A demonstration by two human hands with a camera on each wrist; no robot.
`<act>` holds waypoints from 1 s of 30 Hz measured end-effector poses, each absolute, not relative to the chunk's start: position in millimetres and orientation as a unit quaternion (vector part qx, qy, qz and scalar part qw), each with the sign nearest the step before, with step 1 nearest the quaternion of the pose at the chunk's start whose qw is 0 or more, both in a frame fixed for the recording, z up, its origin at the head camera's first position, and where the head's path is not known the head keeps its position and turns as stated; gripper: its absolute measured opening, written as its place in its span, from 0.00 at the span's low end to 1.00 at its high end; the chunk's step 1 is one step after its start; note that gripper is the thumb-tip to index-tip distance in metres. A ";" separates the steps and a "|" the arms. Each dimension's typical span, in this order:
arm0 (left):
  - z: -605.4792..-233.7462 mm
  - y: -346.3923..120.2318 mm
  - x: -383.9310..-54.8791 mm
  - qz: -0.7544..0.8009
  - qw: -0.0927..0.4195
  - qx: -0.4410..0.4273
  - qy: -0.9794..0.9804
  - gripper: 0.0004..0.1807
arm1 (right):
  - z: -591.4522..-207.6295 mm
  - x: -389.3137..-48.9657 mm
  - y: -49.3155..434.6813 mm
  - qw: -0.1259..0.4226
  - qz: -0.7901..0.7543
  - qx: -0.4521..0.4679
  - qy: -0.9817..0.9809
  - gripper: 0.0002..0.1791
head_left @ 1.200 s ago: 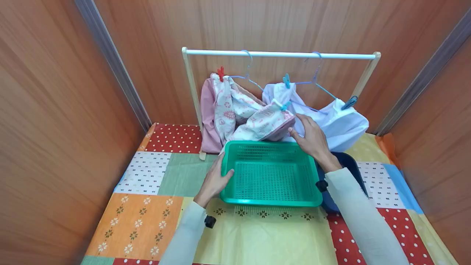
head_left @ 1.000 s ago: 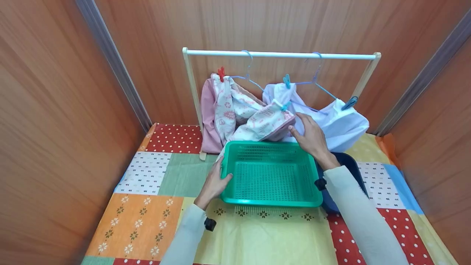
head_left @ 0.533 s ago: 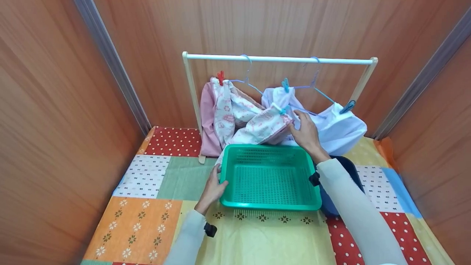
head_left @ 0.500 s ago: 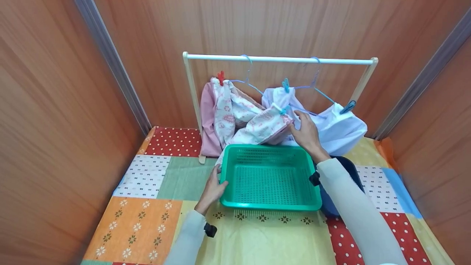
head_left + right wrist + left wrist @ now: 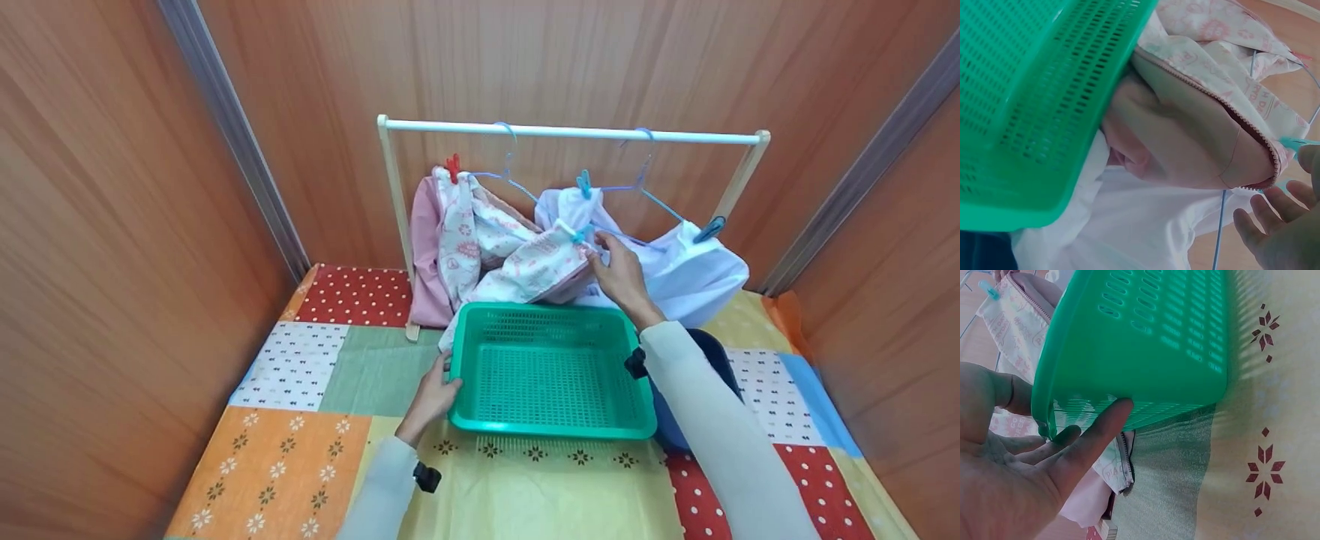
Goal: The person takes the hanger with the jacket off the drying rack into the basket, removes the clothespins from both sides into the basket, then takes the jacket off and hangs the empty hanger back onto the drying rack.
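My left hand (image 5: 433,394) holds a green plastic basket (image 5: 555,433) by its left side, thumb over the rim and fingers along the outer wall in the left wrist view. My right hand (image 5: 621,274) is beside the corner of a pink garment with a printed white lining (image 5: 536,262), its fingers spread apart. Close to its fingertips, a light-blue clothespin (image 5: 580,235) is clipped to that corner. The right wrist view shows the garment's zipper (image 5: 1213,95) running toward this hand. Behind the right hand hangs a white garment (image 5: 701,270).
A white rail (image 5: 577,132) on wooden legs carries two hangers. A red clothespin (image 5: 453,168), a blue clothespin (image 5: 584,184) and a dark clothespin (image 5: 709,229) grip the garments. A dark blue basket (image 5: 670,420) stands at right on the patchwork cloth (image 5: 289,465). Wooden panels enclose three sides.
My right hand has shifted slightly left, nearer the garment corner and its clothespin. My left hand has slid a little toward me along the basket's side. The head view has tilted up slightly.
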State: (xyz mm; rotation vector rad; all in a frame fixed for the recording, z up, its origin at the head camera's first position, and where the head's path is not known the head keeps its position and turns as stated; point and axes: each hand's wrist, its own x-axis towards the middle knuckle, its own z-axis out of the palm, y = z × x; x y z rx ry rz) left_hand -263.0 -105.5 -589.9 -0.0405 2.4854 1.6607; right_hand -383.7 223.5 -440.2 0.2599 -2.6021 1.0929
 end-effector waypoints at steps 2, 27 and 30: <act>-591.7 -105.0 -262.4 0.554 0.076 -0.011 0.829 0.34 | -441.3 -384.0 222.2 0.151 0.381 0.092 -0.908 0.25; -587.2 -105.6 -262.9 0.550 0.092 -0.007 0.830 0.36 | -451.8 -397.2 200.6 0.173 0.338 0.067 -0.923 0.15; -588.8 -106.3 -262.7 0.548 0.089 -0.008 0.832 0.36 | -454.6 -396.3 199.8 0.160 0.360 0.074 -0.916 0.16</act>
